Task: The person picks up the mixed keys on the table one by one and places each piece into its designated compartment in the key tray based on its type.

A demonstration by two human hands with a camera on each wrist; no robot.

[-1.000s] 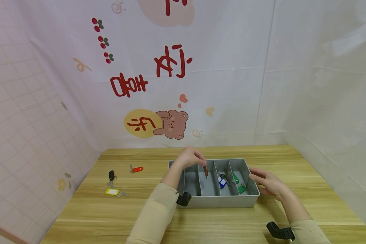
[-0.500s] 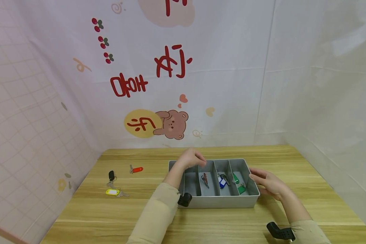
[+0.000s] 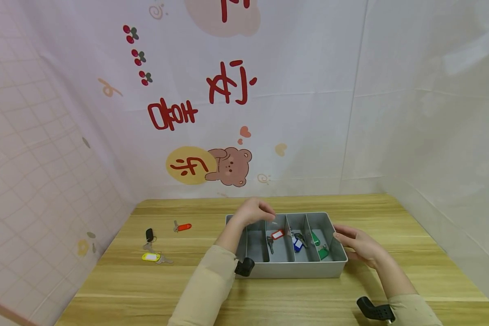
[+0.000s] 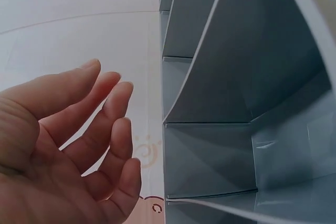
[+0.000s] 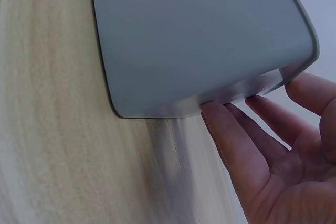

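Observation:
My left hand (image 3: 254, 212) hovers over the back of the grey divided box (image 3: 289, 270); in the left wrist view its fingers are loosely bent with nothing between them. Below it, a key with a red-rimmed tag (image 3: 277, 234) lies in the middle compartment. Keys with a blue tag (image 3: 297, 245) lie in the compartment to its right, and green tags (image 3: 323, 252) are in the rightmost one. My right hand (image 3: 360, 244) holds the box's right end, its thumb at the rim and its fingers (image 5: 226, 129) against the outer wall in the right wrist view.
Left of the box on the wooden table (image 3: 289, 301) lie a key with a red tag (image 3: 184, 227), a black fob (image 3: 149, 234) with a key, and a key with a yellow tag (image 3: 151, 256). A printed cloth backdrop (image 3: 301, 113) stands behind the table.
My left hand has let go of the red-tagged key, which dropped into the middle compartment and now lies flat there. The right hand and the box have stayed in place.

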